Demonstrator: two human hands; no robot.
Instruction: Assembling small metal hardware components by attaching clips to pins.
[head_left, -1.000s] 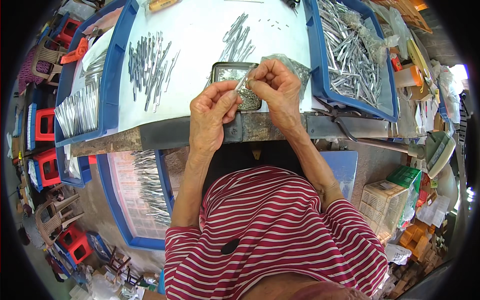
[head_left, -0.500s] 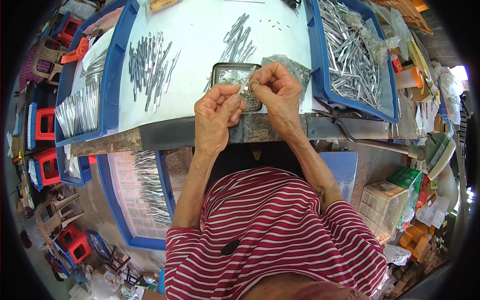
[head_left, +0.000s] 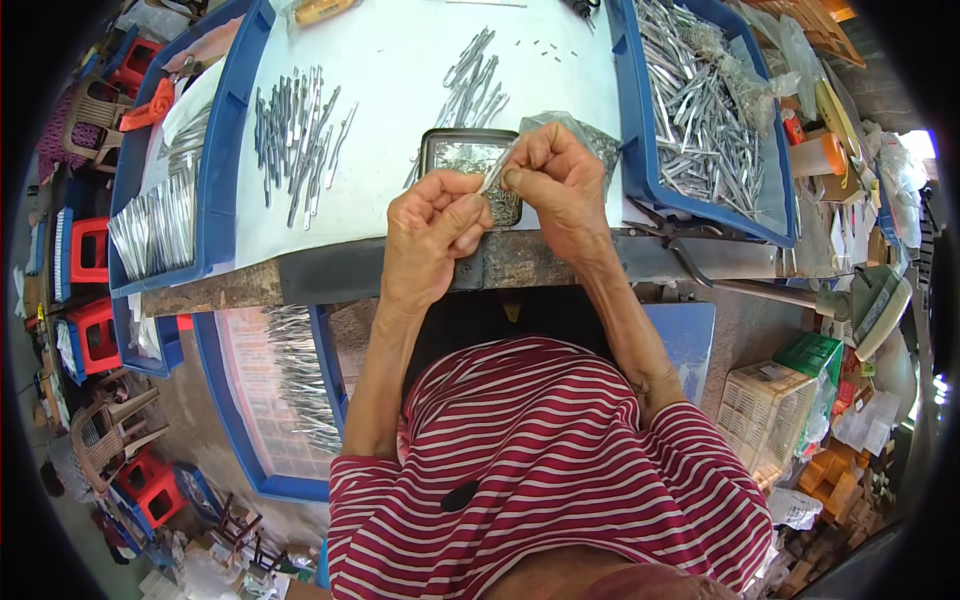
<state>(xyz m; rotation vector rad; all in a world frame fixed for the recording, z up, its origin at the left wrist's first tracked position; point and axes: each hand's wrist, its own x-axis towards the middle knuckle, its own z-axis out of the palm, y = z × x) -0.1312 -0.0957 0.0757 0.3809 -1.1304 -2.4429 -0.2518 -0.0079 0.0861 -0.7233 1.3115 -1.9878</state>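
My left hand (head_left: pixel 432 225) pinches the lower end of a thin, silvery metal strip (head_left: pixel 491 178) between thumb and forefinger. At the strip's upper end, the thumb and fingers of my right hand (head_left: pixel 557 180) are pressed together; whether a small part is also between them is hidden. Both hands are over a dark-rimmed tray (head_left: pixel 427 150) of tiny metal pieces at the table's near edge. A clear plastic bag (head_left: pixel 592 140) of small parts lies just beyond my right hand. Farther off, loose metal strips (head_left: pixel 474 85) lie in a pile on the white table cover.
More strips (head_left: pixel 298 135) are spread at the left. Blue bins of metal strips flank the work surface, one left (head_left: pixel 222 150) and one right (head_left: pixel 637 130). Pliers (head_left: pixel 680 235) rest by the right bin. Another blue bin (head_left: pixel 222 400) stands below the table's edge (head_left: pixel 330 272).
The right fingertips have shifted slightly at the strip's upper end, and the strip looks a little more covered. The left hand keeps its pinch, nearly in place.
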